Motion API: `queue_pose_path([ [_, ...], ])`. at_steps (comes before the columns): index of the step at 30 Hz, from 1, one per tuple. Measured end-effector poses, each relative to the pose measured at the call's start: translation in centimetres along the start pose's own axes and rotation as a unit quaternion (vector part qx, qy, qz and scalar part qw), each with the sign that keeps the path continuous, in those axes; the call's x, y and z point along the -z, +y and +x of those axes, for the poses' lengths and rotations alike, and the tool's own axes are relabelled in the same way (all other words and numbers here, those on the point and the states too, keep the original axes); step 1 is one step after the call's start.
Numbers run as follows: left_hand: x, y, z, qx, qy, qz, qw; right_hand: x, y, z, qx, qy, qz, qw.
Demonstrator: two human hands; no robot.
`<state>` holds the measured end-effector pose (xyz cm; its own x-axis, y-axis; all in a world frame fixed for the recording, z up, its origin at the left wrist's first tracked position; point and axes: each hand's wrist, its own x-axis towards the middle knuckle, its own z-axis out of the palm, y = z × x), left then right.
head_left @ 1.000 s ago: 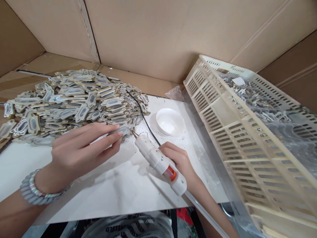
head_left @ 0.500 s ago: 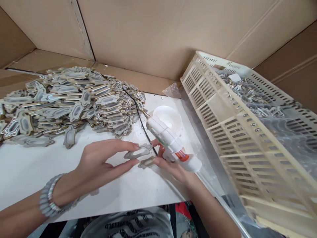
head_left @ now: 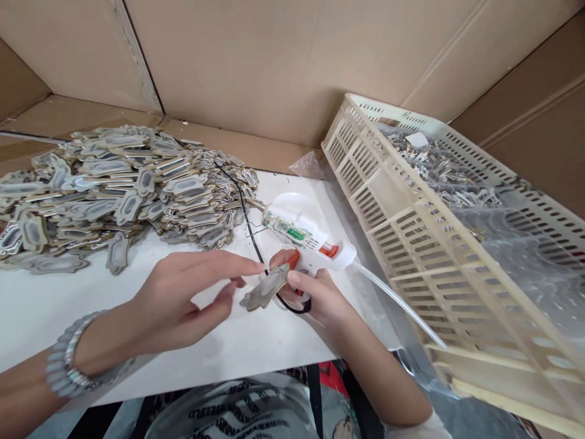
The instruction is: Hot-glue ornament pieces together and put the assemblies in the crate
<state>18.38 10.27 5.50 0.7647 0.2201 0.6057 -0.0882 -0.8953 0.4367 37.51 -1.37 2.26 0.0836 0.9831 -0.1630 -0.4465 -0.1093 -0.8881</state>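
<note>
My right hand (head_left: 315,296) grips a white hot glue gun (head_left: 301,235) by its orange-triggered handle. The same hand pinches a grey ornate metal frame plate (head_left: 267,288) between thumb and fingers, tilted below the gun. My left hand (head_left: 194,299) is open just left of that plate, its index fingertip close to the plate's upper edge; I cannot tell if they touch. From the gun's rear end sticks a clear glue stick (head_left: 402,305). Its nozzle (head_left: 256,205) points up and left. A black cord (head_left: 249,225) runs behind the plate.
A large heap of similar frame plates (head_left: 132,189) covers the back left of the white table (head_left: 219,360). Behind the gun lies a white round dish (head_left: 299,201). A cream plastic crate (head_left: 411,244) with bagged metal parts stands at right. Cardboard walls (head_left: 251,73) enclose the back.
My left hand has released its plate, and the plates are now together in my right hand. The glue gun has rolled, showing its green-stained side. The view has shifted slightly right.
</note>
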Motion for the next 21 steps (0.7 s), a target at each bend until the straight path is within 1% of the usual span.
queue_pose_path([
  [2, 0.2, -0.1, 0.4, -0.080, -0.012, 0.068, 0.994, 0.1, -0.1, 0.0, -0.003, -0.023, 0.014, 1.000],
  [4, 0.2, 0.1, 1.1, -0.150, -0.036, 0.110, 0.982, 0.1, -0.3, -0.1, -0.006, -0.040, 0.010, 0.999],
  [5, 0.2, 0.3, 1.4, -0.173, -0.048, 0.112, 0.977, 0.2, -0.3, -0.2, -0.008, -0.047, 0.004, 0.999],
  [7, 0.2, 0.7, 2.0, -0.200, -0.068, 0.102, 0.972, 0.3, -0.4, -0.3, -0.014, -0.061, -0.006, 0.998],
  [9, 0.3, 1.2, 2.4, -0.207, -0.073, 0.105, 0.970, 0.6, -0.3, -0.4, -0.021, -0.074, -0.012, 0.997],
  [10, 0.3, 1.5, 2.6, -0.197, -0.076, 0.107, 0.972, 0.7, -0.2, -0.5, -0.024, -0.080, -0.013, 0.996],
  [12, 0.2, 1.9, 2.7, -0.153, -0.081, 0.094, 0.980, 1.0, -0.1, -0.5, -0.031, -0.086, -0.017, 0.996],
  [15, 0.1, 2.4, 2.7, -0.090, -0.086, 0.048, 0.991, 1.1, 0.0, -0.5, -0.042, -0.098, -0.008, 0.994],
  [16, 0.1, 2.5, 2.6, -0.091, -0.086, 0.043, 0.991, 1.1, 0.0, -0.4, -0.043, -0.101, -0.004, 0.994],
  [18, 0.1, 2.6, 2.5, -0.129, -0.088, 0.065, 0.986, 0.9, 0.0, -0.4, -0.036, -0.100, 0.003, 0.994],
  [21, 0.3, 2.4, 2.4, -0.186, -0.080, 0.105, 0.974, 0.5, -0.3, -0.3, -0.003, -0.071, 0.007, 0.997],
])
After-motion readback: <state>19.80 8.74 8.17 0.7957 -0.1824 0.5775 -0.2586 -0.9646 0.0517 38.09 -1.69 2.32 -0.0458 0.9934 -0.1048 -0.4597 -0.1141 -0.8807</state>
